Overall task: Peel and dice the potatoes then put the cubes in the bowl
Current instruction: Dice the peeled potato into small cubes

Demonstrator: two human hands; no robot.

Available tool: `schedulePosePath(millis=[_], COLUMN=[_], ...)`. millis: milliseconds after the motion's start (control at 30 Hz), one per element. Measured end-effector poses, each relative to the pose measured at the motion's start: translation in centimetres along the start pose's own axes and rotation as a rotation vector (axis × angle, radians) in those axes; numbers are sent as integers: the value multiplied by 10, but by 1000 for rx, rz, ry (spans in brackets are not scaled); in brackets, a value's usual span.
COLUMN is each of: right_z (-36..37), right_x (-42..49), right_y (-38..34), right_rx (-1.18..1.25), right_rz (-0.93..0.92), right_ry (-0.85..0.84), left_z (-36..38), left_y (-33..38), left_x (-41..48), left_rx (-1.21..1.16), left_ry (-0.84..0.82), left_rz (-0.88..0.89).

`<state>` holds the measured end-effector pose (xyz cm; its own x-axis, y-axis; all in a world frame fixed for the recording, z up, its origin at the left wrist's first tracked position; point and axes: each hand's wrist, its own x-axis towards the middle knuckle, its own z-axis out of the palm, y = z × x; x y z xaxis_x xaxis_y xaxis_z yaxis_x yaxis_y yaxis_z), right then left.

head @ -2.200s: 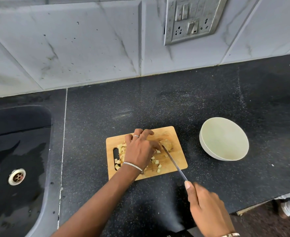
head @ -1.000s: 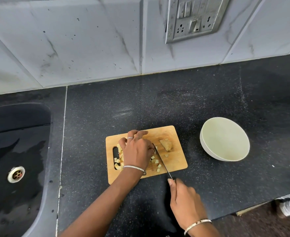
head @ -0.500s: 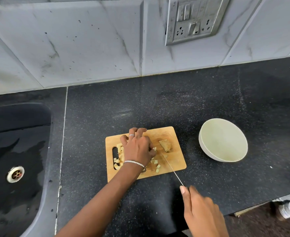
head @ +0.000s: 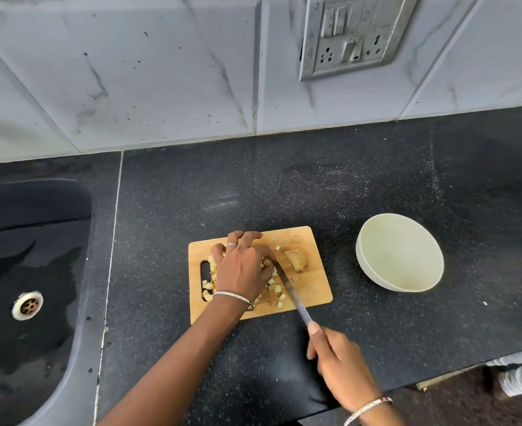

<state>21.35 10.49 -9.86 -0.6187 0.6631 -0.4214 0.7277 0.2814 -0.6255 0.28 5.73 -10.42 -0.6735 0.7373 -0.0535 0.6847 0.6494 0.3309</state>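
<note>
A small wooden cutting board (head: 312, 287) lies on the black counter. On it are several pale potato cubes (head: 276, 289) and one larger uncut potato piece (head: 296, 259) toward the right. My left hand (head: 244, 269) is curled over potato on the board's left half and hides most of it. My right hand (head: 339, 361) grips a knife (head: 289, 285) by the handle, index finger along its spine; the blade slants up to the board beside my left fingers. An empty pale bowl (head: 399, 261) stands right of the board.
A black sink (head: 29, 287) with a metal drain fills the left side. A tiled wall with a switch and socket plate (head: 350, 35) runs behind the counter. The counter's front edge is near my right wrist, with floor and a shoe beyond at the lower right.
The knife has gone on working through the potato beside my left fingers, my right hand shifting left and back right. My left hand has stayed on the board.
</note>
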Motion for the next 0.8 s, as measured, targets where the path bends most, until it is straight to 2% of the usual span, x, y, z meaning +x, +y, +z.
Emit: schedulePosePath(millis=[133, 367, 567, 800], right_z=[-4, 8, 15, 18], right_x=[1, 11, 23, 18], right_y=[3, -6, -17, -21], right_rx=[-1, -210, -147, -172], right_rz=[-33, -29, -14, -58], right_ry=[62, 95, 153, 50], left_z=[-4, -13, -20, -21], left_y=[-5, -18, -24, -28], left_x=[1, -5, -6, -2], left_rx=[-58, -184, -239, -234], left_ry=[15, 75, 107, 61], left_rz=[-16, -121, -142, -134])
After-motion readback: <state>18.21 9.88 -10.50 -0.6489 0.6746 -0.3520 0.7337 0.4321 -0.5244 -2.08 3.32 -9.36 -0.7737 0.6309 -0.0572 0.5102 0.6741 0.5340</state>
